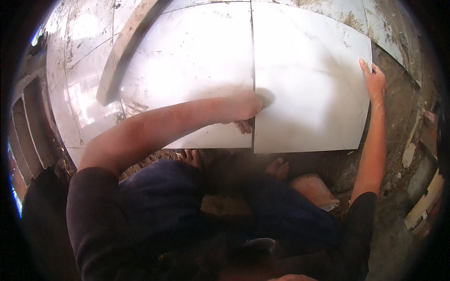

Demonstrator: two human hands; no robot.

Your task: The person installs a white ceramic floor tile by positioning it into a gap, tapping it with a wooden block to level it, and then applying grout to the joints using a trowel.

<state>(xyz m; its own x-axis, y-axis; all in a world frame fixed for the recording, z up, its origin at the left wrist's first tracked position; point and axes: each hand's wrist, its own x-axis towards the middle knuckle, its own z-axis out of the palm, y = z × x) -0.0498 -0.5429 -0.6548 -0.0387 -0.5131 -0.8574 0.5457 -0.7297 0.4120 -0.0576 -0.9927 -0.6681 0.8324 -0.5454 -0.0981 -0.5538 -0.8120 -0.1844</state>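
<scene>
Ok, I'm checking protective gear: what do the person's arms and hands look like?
The left hand and right hand are bare, no gloves or watch visible. The left sleeve and right sleeve are dark, apparently plain, leaving the left forearm and right forearm uncovered.

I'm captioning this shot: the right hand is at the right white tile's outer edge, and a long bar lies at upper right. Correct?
Not quite: the head view shows the long bar at upper left; the right hand is at the outer edge of the right white tile.

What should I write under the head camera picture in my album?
Right hand at the outer edge of a big pale tile, left hand at the seam beside it.
</scene>
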